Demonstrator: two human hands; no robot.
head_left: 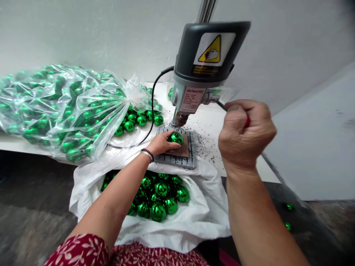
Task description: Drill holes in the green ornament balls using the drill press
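Note:
A small bench drill with a yellow warning label stands on the white table. Under its chuck, my left hand grips a shiny green ball between thumb and fingers. The ball rests on a brown pad on the drill's grey base, with the thin bit at its top. My right hand is wrapped round the drill's feed lever at the right; a bit of its red end shows between the fingers.
A clear bag of green balls lies at the left, with loose balls beside it. A white cloth bag of green balls is in front. Dark shavings litter the table. A black cable runs behind my left hand.

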